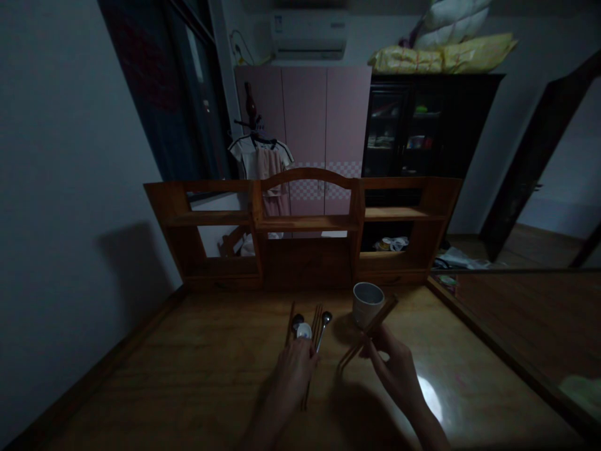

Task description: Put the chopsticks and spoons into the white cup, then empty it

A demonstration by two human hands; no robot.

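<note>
My right hand (pixel 392 360) is closed on a few wooden chopsticks (pixel 382 314), held slanting just in front of a pale cup (pixel 367 302) on the table. My left hand (pixel 297 363) is closed low over the tabletop. A white spoon (pixel 304 330) sticks out beyond its fingers, the handle hidden under the hand. Around it lie a dark metal spoon (pixel 297 321), a second metal spoon (pixel 327 318) just right of the hand, and several chopsticks (pixel 317 316). Some of these run partly beneath the left hand.
The wooden table (pixel 188 369) has a raised edge on the right. A wooden shelf unit (pixel 307 222) with open compartments stands along its back. A wall (pixel 70 219) borders the left side. Beyond are a pink wardrobe (pixel 305 113) and a dark cabinet (pixel 451 131). The room is dim.
</note>
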